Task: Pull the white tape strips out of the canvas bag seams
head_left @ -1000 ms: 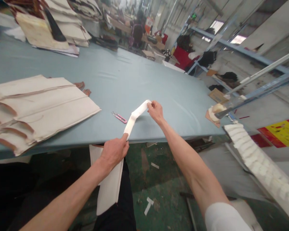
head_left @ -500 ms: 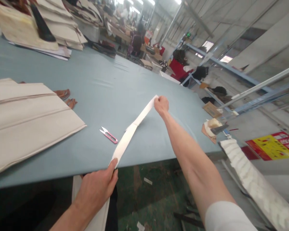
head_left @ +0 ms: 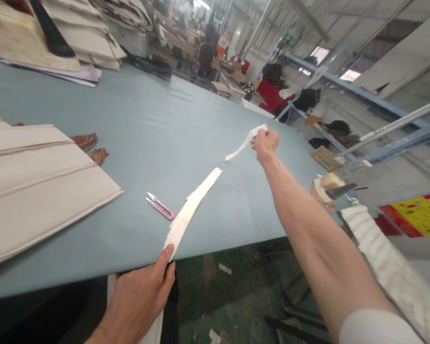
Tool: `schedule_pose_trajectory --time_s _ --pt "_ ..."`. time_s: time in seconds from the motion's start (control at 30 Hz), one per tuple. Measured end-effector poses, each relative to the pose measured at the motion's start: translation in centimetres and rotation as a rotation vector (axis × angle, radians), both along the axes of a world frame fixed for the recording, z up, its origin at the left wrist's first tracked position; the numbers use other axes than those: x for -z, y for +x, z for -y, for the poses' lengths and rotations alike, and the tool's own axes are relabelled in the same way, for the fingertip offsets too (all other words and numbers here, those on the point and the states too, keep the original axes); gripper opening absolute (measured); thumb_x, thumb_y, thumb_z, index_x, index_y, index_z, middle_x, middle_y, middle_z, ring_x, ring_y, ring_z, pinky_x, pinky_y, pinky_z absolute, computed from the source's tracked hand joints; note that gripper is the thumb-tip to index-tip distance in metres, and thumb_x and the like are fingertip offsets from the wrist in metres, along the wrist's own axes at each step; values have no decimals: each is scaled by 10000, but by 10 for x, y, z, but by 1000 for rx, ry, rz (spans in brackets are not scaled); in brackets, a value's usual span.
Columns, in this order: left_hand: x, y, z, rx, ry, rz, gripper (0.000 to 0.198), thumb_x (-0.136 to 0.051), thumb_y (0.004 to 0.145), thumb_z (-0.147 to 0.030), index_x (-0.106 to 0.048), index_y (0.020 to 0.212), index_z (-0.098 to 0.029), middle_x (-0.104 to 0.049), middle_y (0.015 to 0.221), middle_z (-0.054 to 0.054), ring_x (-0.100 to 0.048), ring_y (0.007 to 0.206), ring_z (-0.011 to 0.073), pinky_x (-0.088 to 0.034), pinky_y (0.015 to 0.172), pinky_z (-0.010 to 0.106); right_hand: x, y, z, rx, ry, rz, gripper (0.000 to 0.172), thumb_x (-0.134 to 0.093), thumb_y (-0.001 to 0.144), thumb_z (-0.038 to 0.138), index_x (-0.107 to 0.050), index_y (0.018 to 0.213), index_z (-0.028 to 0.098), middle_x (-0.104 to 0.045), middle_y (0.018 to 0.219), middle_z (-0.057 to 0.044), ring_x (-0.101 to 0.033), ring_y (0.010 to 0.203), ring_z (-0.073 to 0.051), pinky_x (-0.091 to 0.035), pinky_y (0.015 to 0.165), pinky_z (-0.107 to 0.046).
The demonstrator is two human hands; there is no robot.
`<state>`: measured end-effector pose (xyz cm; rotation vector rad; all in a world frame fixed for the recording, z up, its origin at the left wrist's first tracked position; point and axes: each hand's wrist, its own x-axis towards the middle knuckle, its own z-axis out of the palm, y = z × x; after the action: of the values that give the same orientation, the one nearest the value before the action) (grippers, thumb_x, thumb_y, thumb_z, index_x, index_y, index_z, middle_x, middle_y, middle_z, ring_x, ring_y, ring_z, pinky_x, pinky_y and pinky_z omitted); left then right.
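Observation:
A long white fabric strip [head_left: 189, 210] lies flat across the blue-grey table [head_left: 157, 124]. My left hand [head_left: 143, 296] pins its near end at the table's front edge with closed fingers. My right hand [head_left: 265, 143] is stretched far out over the table, fingers closed on a shorter piece of white strip [head_left: 243, 143], which curls down to the tabletop. A gap separates this piece from the long strip. Pink thread snips [head_left: 160, 206] lie just left of the long strip.
A stack of beige fabric panels [head_left: 39, 177] lies at the left. More stacked material [head_left: 71, 33] sits at the far left. A padded white bar [head_left: 390, 267] juts in at the right. Blue shelving [head_left: 361, 95] and a seated person [head_left: 205, 50] are beyond the table.
The strip, stretched taut between both hands before, is now in two parts. My right hand has moved further away with the short piece, and the long part has dropped flat on the table.

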<state>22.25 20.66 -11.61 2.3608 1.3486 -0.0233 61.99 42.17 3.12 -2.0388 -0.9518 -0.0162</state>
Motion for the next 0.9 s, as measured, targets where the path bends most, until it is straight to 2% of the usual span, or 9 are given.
schedule_pose_trajectory --time_s 0.07,0.13,0.3,0.4,0.5,0.6,0.7,0.83,0.9 --pt "-3 2 -3 -37 -38 23 530 -377 1095 -357 -661 1517 -207 -861 854 111 -845 801 371 -569 671 389 -12 -16 11 -49 40 -81 237 -382 1046 179 -587 926 181 -703 850 -50 -680 708 -139 -530 605 -233" --pt "-5 2 -6 -87 -108 129 545 -382 1065 -372 -681 1491 -207 -851 828 120 -834 790 383 -521 659 377 -23 -40 28 -128 56 -148 203 -444 1045 191 -593 908 183 -717 830 -24 -684 660 -112 -521 554 -193" --pt "-8 -12 -7 -188 -178 446 634 -402 997 -454 -667 1513 -198 -755 679 88 -757 710 353 -422 678 353 -48 -126 89 -398 115 -424 250 -520 1058 190 -614 826 176 -708 723 2 -712 594 -94 -485 455 -132" --pt "-14 -26 8 -230 -202 615 687 -387 1007 -515 -632 1533 -148 -666 636 27 -667 658 278 -388 679 330 -61 -183 132 -511 139 -641 281 -542 1061 177 -638 798 158 -711 680 -4 -725 568 -96 -480 423 -118" --pt "-26 -31 37 -231 -289 838 667 -426 1001 -585 -743 1352 -115 -548 594 -21 -540 589 207 -357 627 301 -68 -236 174 -593 119 -827 250 -615 1040 222 -672 808 150 -751 702 -23 -745 566 -107 -516 435 -122" --pt "-39 -26 71 -199 -419 1065 647 -513 991 -630 -773 1276 -110 -469 600 -50 -435 567 160 -324 572 268 -66 -279 213 -706 102 -989 183 -711 974 281 -709 838 158 -801 769 -43 -797 655 -138 -575 488 -138" --pt "-50 -22 95 -195 -528 1274 731 -557 979 -708 -742 1333 -95 -445 639 -54 -392 587 142 -308 552 248 -56 -308 250 -757 124 -1107 201 -822 876 348 -740 846 167 -812 771 -39 -823 725 -172 -626 537 -171" --pt "-60 -32 108 -209 -633 1481 914 -668 876 -799 -645 1471 -106 -391 601 -89 -332 537 113 -292 529 232 -38 -331 300 -693 192 -1212 313 -940 760 419 -774 867 176 -813 780 -22 -814 721 -166 -638 540 -179" --pt "-64 -43 111 -247 -652 1545 920 -745 810 -797 -677 1431 -121 -452 585 -76 -362 516 112 -318 511 236 -26 -339 324 -625 228 -1228 352 -967 733 446 -788 889 186 -817 798 -20 -795 693 -154 -631 530 -181"
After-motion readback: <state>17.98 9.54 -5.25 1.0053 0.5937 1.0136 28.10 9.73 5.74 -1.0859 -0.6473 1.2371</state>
